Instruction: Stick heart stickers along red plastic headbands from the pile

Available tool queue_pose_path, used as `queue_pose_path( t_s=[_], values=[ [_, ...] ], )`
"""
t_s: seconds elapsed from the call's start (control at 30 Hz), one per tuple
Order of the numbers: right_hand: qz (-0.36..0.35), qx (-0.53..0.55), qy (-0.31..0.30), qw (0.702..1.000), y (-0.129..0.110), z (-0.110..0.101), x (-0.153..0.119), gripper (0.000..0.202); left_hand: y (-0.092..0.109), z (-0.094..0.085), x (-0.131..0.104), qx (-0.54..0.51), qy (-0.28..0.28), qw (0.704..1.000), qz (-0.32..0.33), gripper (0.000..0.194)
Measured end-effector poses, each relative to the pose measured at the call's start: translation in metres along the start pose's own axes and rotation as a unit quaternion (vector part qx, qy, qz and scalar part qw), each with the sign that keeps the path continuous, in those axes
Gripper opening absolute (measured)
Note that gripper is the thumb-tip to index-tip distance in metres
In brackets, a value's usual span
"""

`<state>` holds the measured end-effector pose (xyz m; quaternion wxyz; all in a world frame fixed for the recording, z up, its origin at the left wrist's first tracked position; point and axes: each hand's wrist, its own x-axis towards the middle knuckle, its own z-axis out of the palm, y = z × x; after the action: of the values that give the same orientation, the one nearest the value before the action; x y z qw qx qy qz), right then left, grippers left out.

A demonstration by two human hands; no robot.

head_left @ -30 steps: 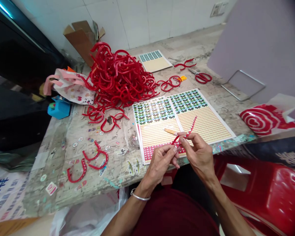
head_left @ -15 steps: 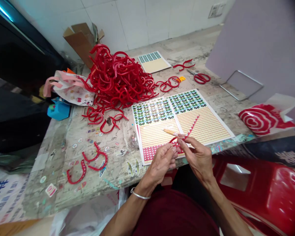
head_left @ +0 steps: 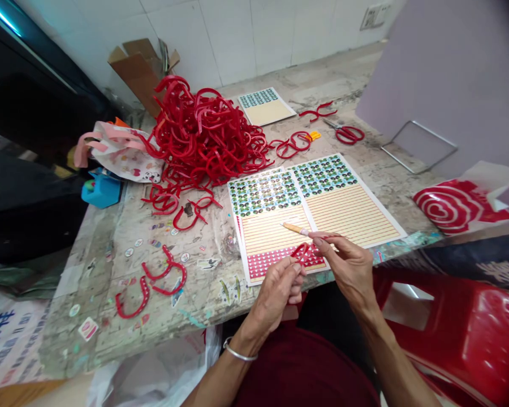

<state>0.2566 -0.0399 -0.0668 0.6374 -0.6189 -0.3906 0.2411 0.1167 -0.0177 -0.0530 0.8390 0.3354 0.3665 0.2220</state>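
Observation:
My left hand (head_left: 280, 285) is closed, its fingertips pinching a curved red band (head_left: 300, 251) over the lower edge of the sticker sheet (head_left: 269, 229). My right hand (head_left: 345, 265) is closed beside it, with a slim tan tool with a pointed tip (head_left: 296, 228) jutting left from the fingers. A thin reddish strip (head_left: 328, 235) also lies at the right fingertips, mostly hidden by them. Green-and-blue pictures, yellow lined rows and pink rows with pale marks cover the sheet. Another sticker sheet (head_left: 356, 212) lies against its right side.
A heap of red bands (head_left: 212, 133) stands at the back left, with loose curved bands (head_left: 165, 274) nearer the front. Red-handled scissors (head_left: 348, 134), a third sheet (head_left: 271, 110) and a metal loop stand (head_left: 419, 148) lie behind. A red stool (head_left: 441, 322) is at the right.
The heart-patterned strip that stuck out above my right fingers has swung down to the hand. My right hand has moved slightly right, away from the left, uncovering more pink rows.

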Motion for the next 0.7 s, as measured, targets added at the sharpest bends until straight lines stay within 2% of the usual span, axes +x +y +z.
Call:
queue_pose_path(
  t_s=[0.17, 0.27, 0.37, 0.47, 0.6, 0.7],
  values=[
    [-0.113, -0.120, 0.026, 0.986, -0.021, -0.003, -0.008, 0.005, -0.002, -0.003, 0.001, 0.030, 0.001, 0.999, 0.016, 0.033],
    [-0.136, -0.145, 0.030, 0.979, -0.035, -0.003, -0.010, 0.010, -0.001, -0.001, 0.001, 0.053, -0.006, 0.998, 0.034, 0.034],
    [-0.099, -0.124, 0.039, 0.987, -0.035, -0.002, -0.006, 0.011, 0.001, -0.001, -0.001, 0.051, -0.042, 0.997, 0.043, 0.031],
    [-0.029, -0.046, 0.020, 0.998, -0.021, 0.002, -0.002, 0.007, 0.002, -0.004, -0.003, 0.038, -0.088, 0.994, 0.043, 0.028],
    [0.047, 0.036, -0.004, 0.998, -0.006, 0.007, -0.001, 0.012, 0.000, -0.010, -0.006, 0.025, -0.100, 0.994, 0.037, 0.028],
    [0.043, 0.031, -0.015, 0.998, -0.005, 0.008, -0.006, 0.012, 0.001, -0.012, -0.008, 0.039, -0.099, 0.993, 0.047, 0.030]
  ],
)
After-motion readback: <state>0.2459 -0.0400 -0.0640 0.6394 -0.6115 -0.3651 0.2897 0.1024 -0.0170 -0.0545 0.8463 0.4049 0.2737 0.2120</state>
